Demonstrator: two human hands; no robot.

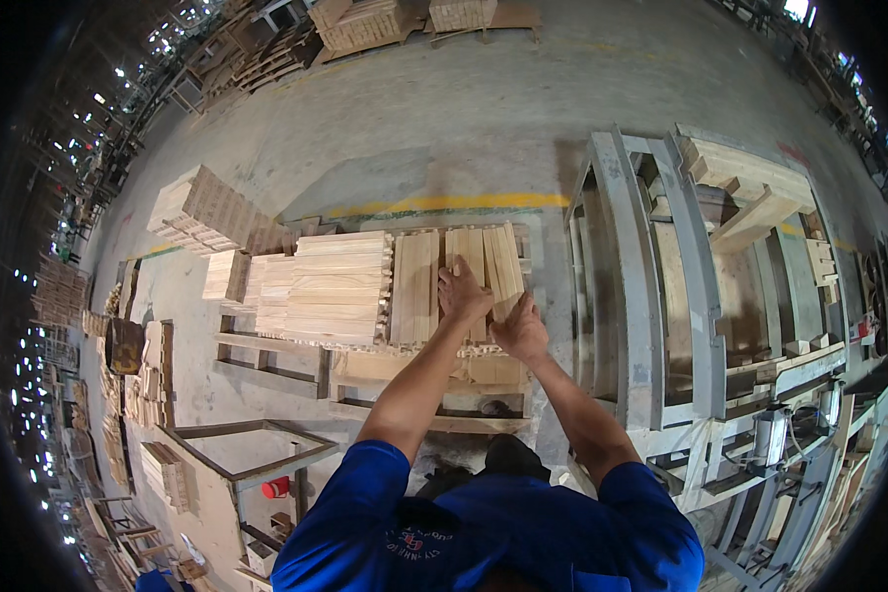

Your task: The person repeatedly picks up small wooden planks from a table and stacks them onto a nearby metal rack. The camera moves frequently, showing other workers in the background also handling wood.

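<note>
Pale wooden boards [416, 286] lie side by side in a layer on a stack, their long sides running away from me. My left hand [463, 293] rests on top of them with its fingers spread, pressing on the boards near the right part of the layer. At the near end of the rightmost board [503, 261], which sits slightly slanted, my right hand [523, 328] has its thumb on the left and its fingers along the outer side. Part of that board's near end is hidden by the hand.
Left of my hands, another layer of boards [337, 281] runs crosswise. A taller wood stack [202, 212] stands beyond it. A wooden pallet [271, 345] extends below. On the right stands a grey metal frame [696, 266] holding timber; a metal-edged table [202, 493] is at lower left.
</note>
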